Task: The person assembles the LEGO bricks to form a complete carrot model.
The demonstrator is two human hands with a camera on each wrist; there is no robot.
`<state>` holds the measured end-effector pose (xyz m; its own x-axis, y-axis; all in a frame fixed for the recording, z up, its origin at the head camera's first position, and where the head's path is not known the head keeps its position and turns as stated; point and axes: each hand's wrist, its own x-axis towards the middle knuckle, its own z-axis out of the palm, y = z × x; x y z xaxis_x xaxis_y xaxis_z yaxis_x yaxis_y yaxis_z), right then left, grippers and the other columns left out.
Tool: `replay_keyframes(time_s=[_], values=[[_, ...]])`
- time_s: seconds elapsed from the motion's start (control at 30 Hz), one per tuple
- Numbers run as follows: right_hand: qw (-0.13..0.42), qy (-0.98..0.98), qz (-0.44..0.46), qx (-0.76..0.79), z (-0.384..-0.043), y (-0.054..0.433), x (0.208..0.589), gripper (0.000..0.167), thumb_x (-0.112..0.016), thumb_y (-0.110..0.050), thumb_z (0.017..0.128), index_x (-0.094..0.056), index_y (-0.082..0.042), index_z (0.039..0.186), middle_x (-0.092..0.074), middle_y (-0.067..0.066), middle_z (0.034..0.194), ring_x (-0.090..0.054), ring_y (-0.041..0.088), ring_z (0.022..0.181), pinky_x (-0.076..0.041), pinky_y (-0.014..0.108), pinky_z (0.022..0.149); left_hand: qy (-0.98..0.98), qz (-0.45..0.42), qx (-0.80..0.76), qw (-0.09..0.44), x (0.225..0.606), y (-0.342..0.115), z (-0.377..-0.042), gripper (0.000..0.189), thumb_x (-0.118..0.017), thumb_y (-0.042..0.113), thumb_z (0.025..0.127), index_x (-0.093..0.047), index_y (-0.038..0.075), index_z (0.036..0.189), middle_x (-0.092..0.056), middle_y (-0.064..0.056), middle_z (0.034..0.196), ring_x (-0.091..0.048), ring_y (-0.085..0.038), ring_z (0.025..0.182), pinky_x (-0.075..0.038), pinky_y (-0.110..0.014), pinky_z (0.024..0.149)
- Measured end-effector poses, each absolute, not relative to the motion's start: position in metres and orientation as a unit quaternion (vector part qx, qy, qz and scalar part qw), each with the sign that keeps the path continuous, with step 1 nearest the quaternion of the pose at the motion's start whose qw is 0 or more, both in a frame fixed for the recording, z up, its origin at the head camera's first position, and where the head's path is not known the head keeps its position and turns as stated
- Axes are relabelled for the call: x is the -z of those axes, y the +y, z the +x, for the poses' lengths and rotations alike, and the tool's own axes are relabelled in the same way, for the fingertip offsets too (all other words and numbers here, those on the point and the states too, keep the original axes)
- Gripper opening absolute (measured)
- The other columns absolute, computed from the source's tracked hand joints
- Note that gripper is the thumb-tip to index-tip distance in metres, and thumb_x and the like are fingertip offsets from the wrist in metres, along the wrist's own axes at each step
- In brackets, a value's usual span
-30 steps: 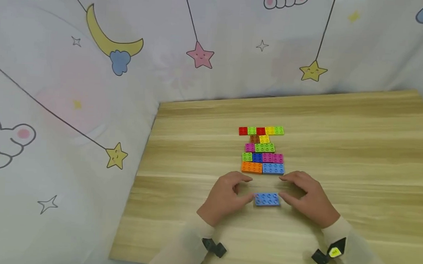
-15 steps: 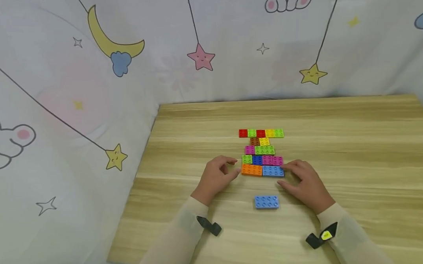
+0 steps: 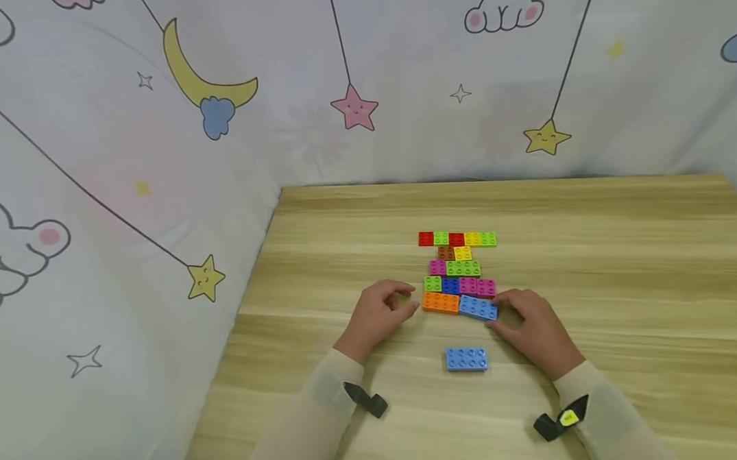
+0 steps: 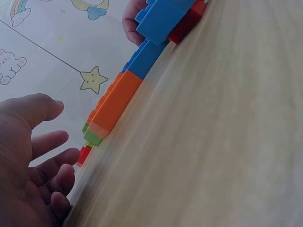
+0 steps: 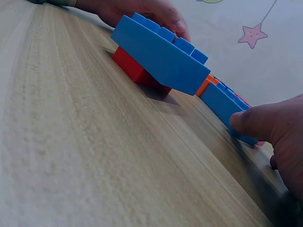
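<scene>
The right hand (image 3: pixel 534 328) pinches the skewed blue brick (image 3: pixel 478 308); twisting could jostle the rightmost pink brick (image 3: pixel 486 287). Left hand (image 3: pixel 373 319): fingers apart.

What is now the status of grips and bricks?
Right grip pinches skewed blue brick. Left grip empty, beside orange brick. Second blue brick, atop red brick, apparently not in the way.
</scene>
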<state>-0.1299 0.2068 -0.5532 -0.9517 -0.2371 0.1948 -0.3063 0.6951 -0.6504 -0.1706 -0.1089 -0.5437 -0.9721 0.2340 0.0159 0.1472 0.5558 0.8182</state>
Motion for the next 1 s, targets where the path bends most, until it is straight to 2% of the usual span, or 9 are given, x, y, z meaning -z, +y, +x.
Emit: replay_keyframes(time_s=[0.17, 0.3, 0.4, 0.5, 0.57, 0.7, 0.87, 1.0], values=[[0.065, -0.917, 0.166, -0.357, -0.126, 0.207, 0.553, 0.041, -0.087, -0.017, 0.085, -0.073, -0.009, 0.123, -0.072, 0.009, 0.117, -0.064, 0.030, 0.110, -0.050, 0.053, 0.095, 0.883, 0.102, -0.456, 0.053, 0.541, -0.110, -0.167, 0.027, -0.079, 0.037, 0.092, -0.077, 0.023, 0.115, -0.066, 0.008, 0.096, -0.055, -0.016, 0.074, -0.047, -0.030, 0.064], [0.074, -0.911, 0.167, -0.370, -0.123, 0.208, 0.551, 0.039, -0.087, -0.015, 0.085, -0.075, -0.014, 0.122, -0.072, 0.004, 0.117, -0.064, 0.028, 0.111, -0.050, 0.051, 0.096, 0.884, 0.100, -0.454, 0.058, 0.539, -0.110, -0.167, 0.028, -0.079, 0.036, 0.093, -0.077, 0.022, 0.116, -0.065, 0.007, 0.095, -0.055, -0.016, 0.075, -0.047, -0.030, 0.065], [0.082, -0.903, 0.169, -0.386, -0.121, 0.212, 0.548, 0.039, -0.087, -0.012, 0.085, -0.076, -0.019, 0.122, -0.072, 0.000, 0.118, -0.064, 0.022, 0.112, -0.050, 0.036, 0.099, 0.884, 0.099, -0.454, 0.059, 0.538, -0.109, -0.167, 0.028, -0.079, 0.035, 0.093, -0.077, 0.021, 0.117, -0.065, 0.007, 0.096, -0.055, -0.016, 0.076, -0.047, -0.030, 0.065], [0.083, -0.892, 0.183, -0.405, -0.116, 0.216, 0.543, 0.039, -0.086, -0.010, 0.085, -0.077, -0.023, 0.121, -0.071, -0.005, 0.118, -0.062, 0.015, 0.111, -0.044, 0.016, 0.099, 0.882, 0.100, -0.457, 0.057, 0.538, -0.109, -0.168, 0.028, -0.079, 0.034, 0.093, -0.077, 0.021, 0.118, -0.066, 0.007, 0.099, -0.055, -0.016, 0.076, -0.047, -0.030, 0.065], [0.081, -0.883, 0.198, -0.419, -0.111, 0.220, 0.541, 0.038, -0.086, -0.008, 0.084, -0.078, -0.024, 0.118, -0.071, -0.007, 0.116, -0.062, 0.011, 0.108, -0.040, 0.009, 0.097, 0.879, 0.104, -0.461, 0.056, 0.538, -0.109, -0.168, 0.028, -0.079, 0.034, 0.093, -0.076, 0.021, 0.117, -0.067, 0.008, 0.101, -0.055, -0.016, 0.076, -0.047, -0.029, 0.065], [0.077, -0.869, 0.231, -0.431, -0.098, 0.226, 0.536, 0.038, -0.087, -0.003, 0.081, -0.081, -0.023, 0.113, -0.069, -0.010, 0.112, -0.062, 0.008, 0.104, -0.043, 0.008, 0.094, 0.872, 0.127, -0.470, 0.049, 0.539, -0.110, -0.167, 0.027, -0.079, 0.034, 0.093, -0.077, 0.020, 0.116, -0.068, 0.007, 0.101, -0.055, -0.015, 0.075, -0.047, -0.029, 0.064], [0.075, -0.854, 0.263, -0.443, -0.082, 0.230, 0.533, 0.042, -0.090, -0.001, 0.076, -0.082, -0.023, 0.111, -0.069, -0.010, 0.112, -0.063, 0.007, 0.103, -0.044, 0.009, 0.094, 0.867, 0.172, -0.465, 0.041, 0.540, -0.110, -0.162, 0.027, -0.079, 0.033, 0.093, -0.077, 0.018, 0.115, -0.064, 0.004, 0.090, -0.054, -0.015, 0.072, -0.047, -0.028, 0.061], [0.071, -0.841, 0.279, -0.458, -0.076, 0.231, 0.535, 0.047, -0.091, 0.002, 0.074, -0.081, -0.025, 0.111, -0.068, -0.011, 0.114, -0.062, 0.007, 0.104, -0.045, 0.011, 0.094, 0.857, 0.221, -0.465, 0.034, 0.537, -0.105, -0.155, 0.027, -0.079, 0.032, 0.092, -0.077, 0.017, 0.114, -0.067, 0.005, 0.094, -0.055, -0.013, 0.074, -0.049, -0.027, 0.063]])
